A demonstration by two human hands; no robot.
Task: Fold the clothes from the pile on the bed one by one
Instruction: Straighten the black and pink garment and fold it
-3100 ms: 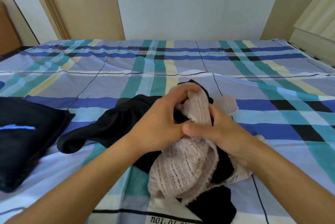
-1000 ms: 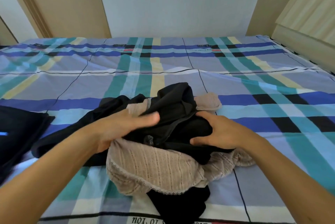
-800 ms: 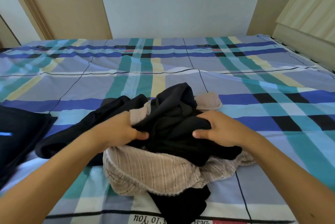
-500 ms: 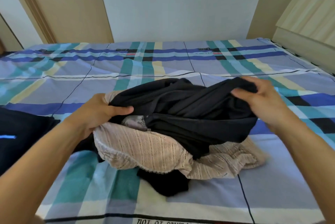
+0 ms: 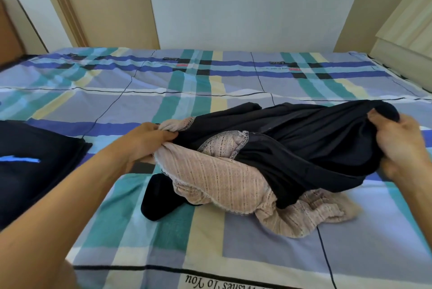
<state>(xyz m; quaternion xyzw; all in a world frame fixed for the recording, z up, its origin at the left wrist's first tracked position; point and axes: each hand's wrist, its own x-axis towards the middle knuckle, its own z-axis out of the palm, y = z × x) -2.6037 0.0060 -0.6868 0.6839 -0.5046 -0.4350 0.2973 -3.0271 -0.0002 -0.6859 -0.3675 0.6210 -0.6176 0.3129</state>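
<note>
separating step: black garment (image 5: 315, 146) stretched over beige knit (image 5: 222, 181) at middle of bed (image 5: 210, 253), left hand (image 5: 149, 142) pinching one edge w/ some knit caught in too, right hand (image 5: 402, 148) bunched round other end; next prob needs lifting clear w/o dragging knit, then spreading flat.

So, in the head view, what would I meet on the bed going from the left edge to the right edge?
Folded dark clothes → left hand → black garment stretched between the hands → right hand. The beige knit top overlaps the black garment, so I leave it out.
</note>
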